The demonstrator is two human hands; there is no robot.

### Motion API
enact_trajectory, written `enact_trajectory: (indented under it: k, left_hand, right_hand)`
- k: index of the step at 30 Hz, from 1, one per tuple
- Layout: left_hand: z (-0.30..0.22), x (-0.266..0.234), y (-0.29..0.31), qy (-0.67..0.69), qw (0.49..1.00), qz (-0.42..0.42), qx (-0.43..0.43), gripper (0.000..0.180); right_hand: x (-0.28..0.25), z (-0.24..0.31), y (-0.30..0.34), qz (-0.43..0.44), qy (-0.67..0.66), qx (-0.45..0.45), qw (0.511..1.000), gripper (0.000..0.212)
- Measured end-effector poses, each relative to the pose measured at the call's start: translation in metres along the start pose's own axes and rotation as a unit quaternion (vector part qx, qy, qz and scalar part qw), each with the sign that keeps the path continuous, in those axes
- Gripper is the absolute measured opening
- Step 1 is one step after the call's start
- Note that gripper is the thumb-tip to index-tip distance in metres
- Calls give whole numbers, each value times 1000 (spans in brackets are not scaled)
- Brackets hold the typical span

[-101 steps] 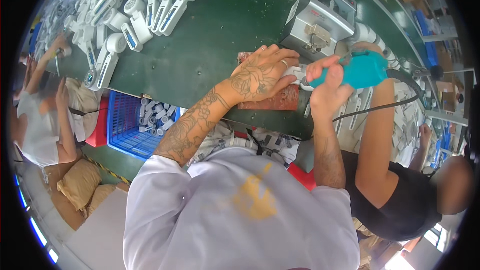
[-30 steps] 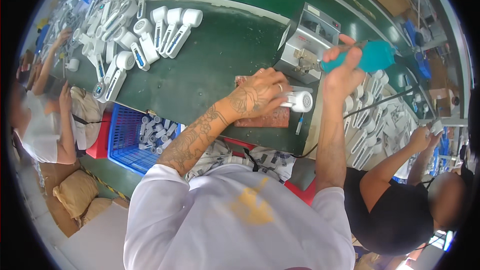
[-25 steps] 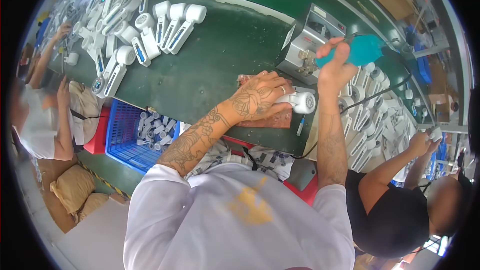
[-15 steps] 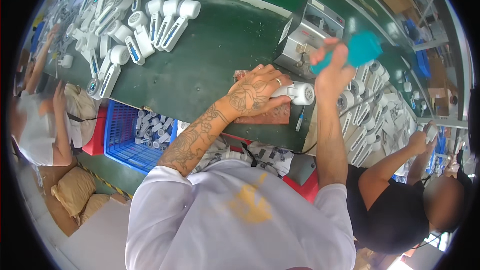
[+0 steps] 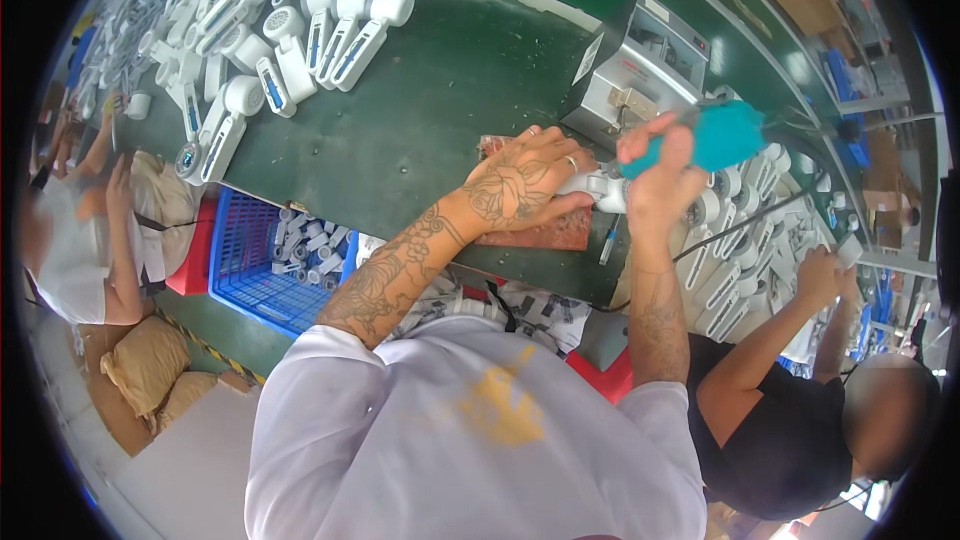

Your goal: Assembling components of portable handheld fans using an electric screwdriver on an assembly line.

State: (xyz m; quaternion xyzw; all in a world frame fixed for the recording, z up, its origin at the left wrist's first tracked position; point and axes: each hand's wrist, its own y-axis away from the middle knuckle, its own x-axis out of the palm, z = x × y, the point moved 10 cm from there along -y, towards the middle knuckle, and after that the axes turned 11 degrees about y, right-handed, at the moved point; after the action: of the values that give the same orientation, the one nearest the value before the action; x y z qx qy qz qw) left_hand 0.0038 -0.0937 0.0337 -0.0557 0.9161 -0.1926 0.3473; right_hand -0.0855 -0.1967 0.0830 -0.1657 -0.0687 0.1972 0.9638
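A factory assembly line is indicated: a long green surface [image 5: 420, 120] is loaded with rows of identical white handheld devices [image 5: 340, 30], a blue parts crate [image 5: 250, 260] is kept below, and co-workers [image 5: 790, 420] are seated alongside.

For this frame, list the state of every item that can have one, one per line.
left hand: pressed down on the white device, grip closed
white device: lying on the brown mat, held
brown mat: flat on the green table
right hand: grip closed on the teal power screwdriver
teal power screwdriver: raised, off the device
blue crate: open, holding small white parts
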Motion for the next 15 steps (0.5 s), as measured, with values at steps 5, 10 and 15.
enact_trajectory:
  k: [5,10,15]
  left_hand:
    - [-1,0,1,-26,1000,1,-12,43]
    - [-3,-3,1,-54,998,-32,-2,44]
    - [4,4,2,-9,999,25,-38,41]
  right_hand:
    - [3,-8,1,17,22,5,1000,43]
    - [5,-3,-1,27,27,-26,999,44]
    - [-5,19,-20,-4,92,-75,993,45]
